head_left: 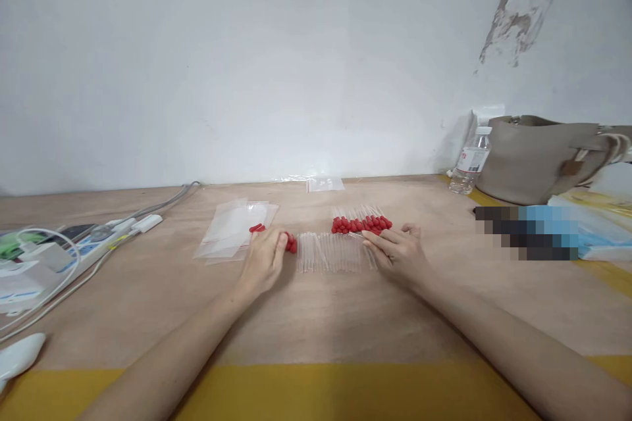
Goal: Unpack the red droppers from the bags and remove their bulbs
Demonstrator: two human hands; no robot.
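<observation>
My left hand [265,256] is closed at a small pile of red rubber bulbs [291,243], thumb against a bulb; its curled fingers hide part of the pile. More red bulbs [257,228] show behind its knuckles. My right hand [399,253] pinches a thin clear tube [356,235] that points left. Between the hands, a row of clear tubes [328,253] lies side by side on the table. Just behind it lies a row of droppers [360,223], their red bulbs towards me and clear stems pointing away.
Clear plastic bags [224,230] lie beyond my left hand, and another bag [324,184] is by the wall. Power strips with cables [83,250] occupy the left side. A water bottle [471,161], a grey bag [533,158] and a blurred-out patch [526,231] are at right.
</observation>
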